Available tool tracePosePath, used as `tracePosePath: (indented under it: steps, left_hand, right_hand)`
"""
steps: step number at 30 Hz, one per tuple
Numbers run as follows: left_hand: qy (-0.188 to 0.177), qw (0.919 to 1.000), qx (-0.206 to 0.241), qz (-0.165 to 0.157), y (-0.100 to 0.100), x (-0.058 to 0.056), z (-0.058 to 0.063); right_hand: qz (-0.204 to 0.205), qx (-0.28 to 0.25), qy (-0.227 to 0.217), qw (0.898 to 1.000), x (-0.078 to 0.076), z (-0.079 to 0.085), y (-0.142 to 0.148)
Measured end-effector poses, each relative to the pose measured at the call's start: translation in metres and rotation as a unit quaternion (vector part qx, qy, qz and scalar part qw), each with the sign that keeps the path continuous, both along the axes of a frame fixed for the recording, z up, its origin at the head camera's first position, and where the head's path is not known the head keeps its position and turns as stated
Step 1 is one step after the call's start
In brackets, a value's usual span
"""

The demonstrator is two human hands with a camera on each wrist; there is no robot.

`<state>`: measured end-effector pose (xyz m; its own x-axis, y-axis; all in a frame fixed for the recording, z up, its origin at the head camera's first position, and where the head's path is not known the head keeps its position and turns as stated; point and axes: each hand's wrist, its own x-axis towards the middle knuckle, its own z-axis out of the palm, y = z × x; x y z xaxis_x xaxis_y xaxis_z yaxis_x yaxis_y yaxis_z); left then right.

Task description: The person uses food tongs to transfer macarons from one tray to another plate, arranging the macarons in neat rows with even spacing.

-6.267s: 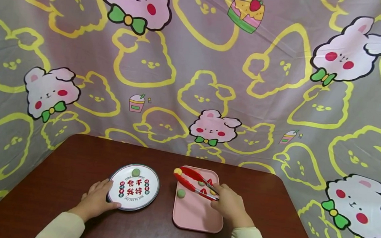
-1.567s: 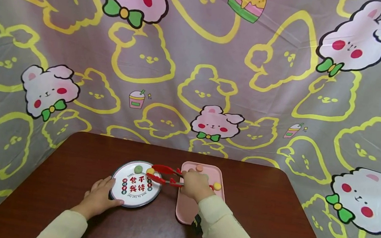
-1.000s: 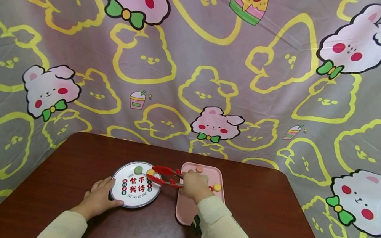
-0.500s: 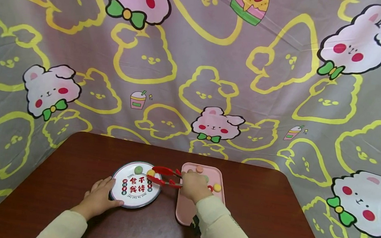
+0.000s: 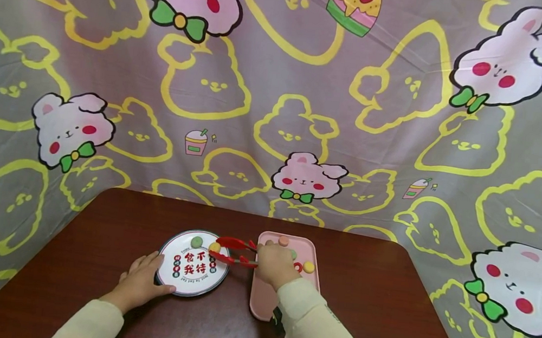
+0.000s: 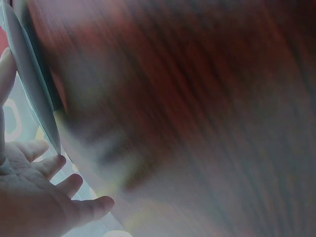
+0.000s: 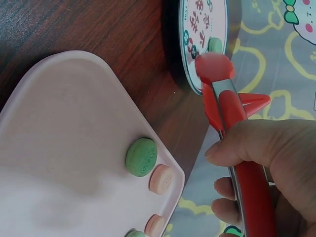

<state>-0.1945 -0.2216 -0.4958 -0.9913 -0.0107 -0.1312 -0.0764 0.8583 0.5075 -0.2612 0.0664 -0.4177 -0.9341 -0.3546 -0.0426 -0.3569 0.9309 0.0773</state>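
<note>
My right hand [image 5: 275, 262] grips red-and-metal tongs [image 5: 238, 259], reaching left from over the pink tray [image 5: 265, 302]. The tongs' spread red ends are over the right side of a white plate [image 5: 191, 281] with red lettering. A yellow macaron [image 5: 215, 247] lies on the plate by those ends, and a green macaron [image 5: 197, 242] sits to its left. My left hand [image 5: 142, 281] touches the plate's left rim, thumb along the near edge. In the left wrist view its fingers are spread loosely under the plate's edge.
On the tray are a yellow macaron [image 5: 308, 267], a pink macaron [image 5: 283, 241] and, in the right wrist view, a large green macaron [image 7: 141, 157] beside another pink macaron [image 7: 161, 178]. A patterned curtain [image 5: 238, 106] hangs behind the brown table [image 5: 361, 297].
Several seconds ago the tongs held the yellow macaron over the tray; my right hand has carried it left onto the plate. Over the last second barely anything has moved; my left hand stays at the rim.
</note>
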Motion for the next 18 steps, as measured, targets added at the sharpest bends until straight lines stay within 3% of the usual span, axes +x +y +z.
tracePosePath:
  steps: [18]
  left_hand:
    - [0.0,1.0,-0.002,0.001,-0.0001,0.0,-0.0007]
  right_hand:
    - [0.007,0.009,-0.001,1.0,0.0009,0.0008,0.0008]
